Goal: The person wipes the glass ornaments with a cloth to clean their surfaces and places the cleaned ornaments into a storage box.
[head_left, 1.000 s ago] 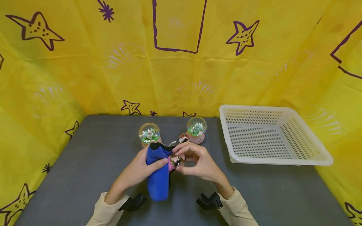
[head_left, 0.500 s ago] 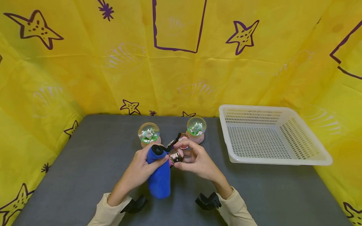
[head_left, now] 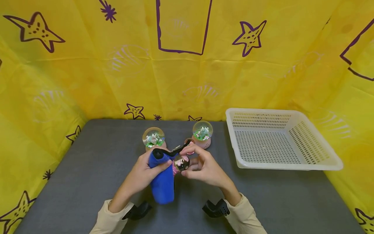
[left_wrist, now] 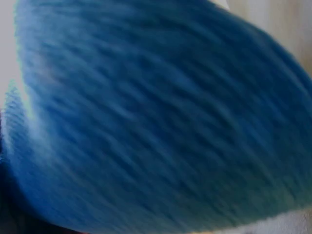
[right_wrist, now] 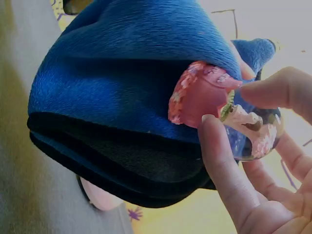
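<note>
My left hand [head_left: 141,170] grips a folded blue plush cloth [head_left: 162,187] with black edging, its thumb lying across the front. That blue cloth [left_wrist: 161,117] fills most of the left wrist view, hiding the left fingers. On its right side, my right hand [head_left: 205,165] pinches a small snow globe [head_left: 182,162] between thumb and fingers. The right wrist view shows this globe's pink base [right_wrist: 197,100] against the cloth, with the clear dome pointing toward the right palm. Just behind the right fingertips stands another small pink globe [head_left: 190,141], partly covered by the cloth's black edge.
Two larger snow globes on pink bases stand behind the hands, a left globe [head_left: 154,138] and a right globe [head_left: 202,133]. A white perforated basket [head_left: 283,165] sits at the right on the grey table [head_left: 111,143]. A yellow patterned cloth [head_left: 181,74] hangs behind and at the sides.
The small globe in my right hand has turned, with more of its dome showing. The cloth's black edge has shifted about near the right fingertips. Both arms stay nearly in place.
</note>
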The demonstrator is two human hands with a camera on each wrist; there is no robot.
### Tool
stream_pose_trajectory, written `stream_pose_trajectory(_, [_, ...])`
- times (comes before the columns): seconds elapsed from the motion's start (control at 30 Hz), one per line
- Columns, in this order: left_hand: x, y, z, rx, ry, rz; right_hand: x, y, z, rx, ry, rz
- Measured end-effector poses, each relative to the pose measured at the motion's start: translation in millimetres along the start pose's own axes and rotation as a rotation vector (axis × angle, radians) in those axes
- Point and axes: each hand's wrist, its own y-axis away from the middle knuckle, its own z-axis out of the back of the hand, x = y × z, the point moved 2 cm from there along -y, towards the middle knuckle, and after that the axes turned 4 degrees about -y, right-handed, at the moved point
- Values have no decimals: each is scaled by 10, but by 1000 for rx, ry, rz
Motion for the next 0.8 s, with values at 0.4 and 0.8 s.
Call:
stream_pose_trajectory(0.4, [-50, 16, -52, 112, -90, -82, -30, 18, 13, -4, 88, 105])
stream_pose_trajectory(0.8, [26, 3, 16, 64, -8, 60, 10, 14, 21, 67, 72, 169])
